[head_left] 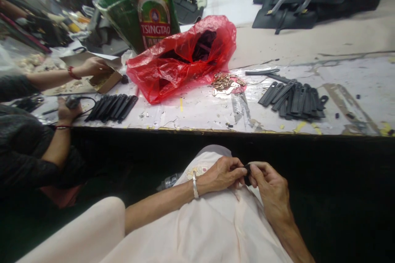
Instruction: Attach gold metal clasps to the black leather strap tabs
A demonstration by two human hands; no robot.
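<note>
My left hand (222, 174) and my right hand (269, 187) meet over my lap, below the table's front edge. Both pinch a small black piece (247, 171) between their fingertips; most of it is hidden by the fingers. A silver bangle (195, 186) sits on my left wrist. On the table ahead lie a fanned pile of black straps (293, 99) at the right and a heap of small gold metal fittings (224, 81) in the middle.
A red plastic bag (182, 59) of dark pieces lies mid-table, with a green Tsingtao carton (145, 12) behind it. At the left a co-worker's hands (92, 66) work beside another row of black straps (112, 107). Black handbags (311, 2) stand at the far right.
</note>
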